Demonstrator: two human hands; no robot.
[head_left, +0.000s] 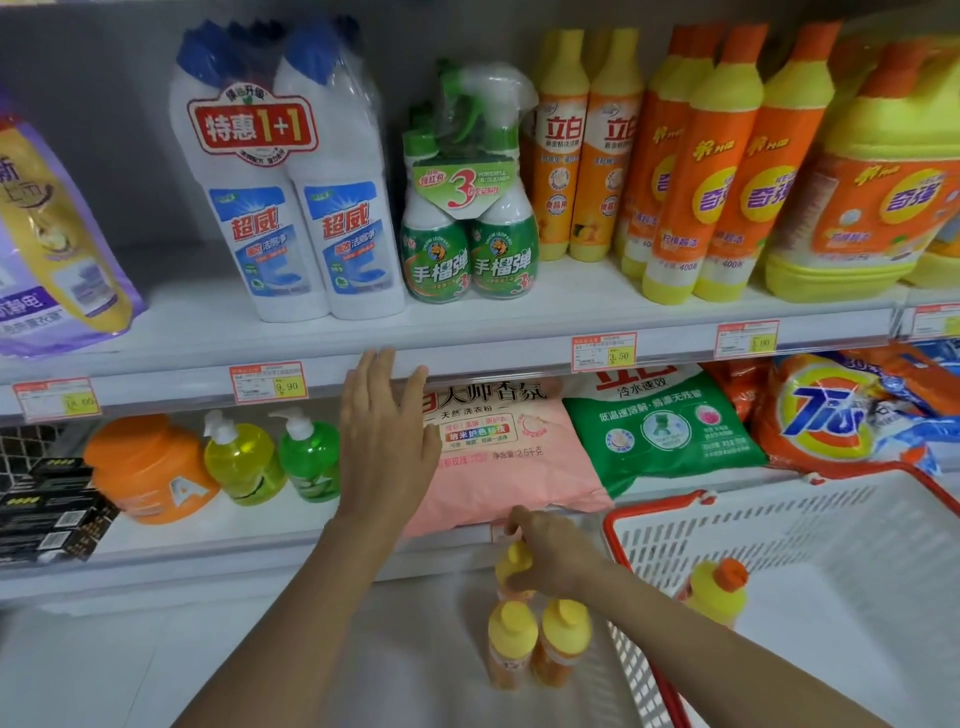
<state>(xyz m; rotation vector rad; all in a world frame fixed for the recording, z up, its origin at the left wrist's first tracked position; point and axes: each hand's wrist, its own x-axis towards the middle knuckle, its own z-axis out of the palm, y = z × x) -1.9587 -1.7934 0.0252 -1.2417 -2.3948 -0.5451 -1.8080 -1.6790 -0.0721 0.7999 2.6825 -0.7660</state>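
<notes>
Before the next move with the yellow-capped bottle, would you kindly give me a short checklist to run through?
1. Right hand grips the held bottle by its cap: ok.
2. Two front bottles stand upright: ok.
3. Basket sits beside that hand, with room left: ok.
4. Left hand open, holding nothing, in front of the pink bag: ok.
5. Held bottle's cap closed tight: cannot tell.

Quick count: two white toilet-cleaner bottles taped as a pair, two green spray bottles in one pack, two slim orange dish-soap bottles, three taller orange-capped bottles and one big jug. Shelf below that has two pump bottles, one pink bag and one green bag. Down low there are three yellow-capped bottles — plus a fourth in the one basket.
</notes>
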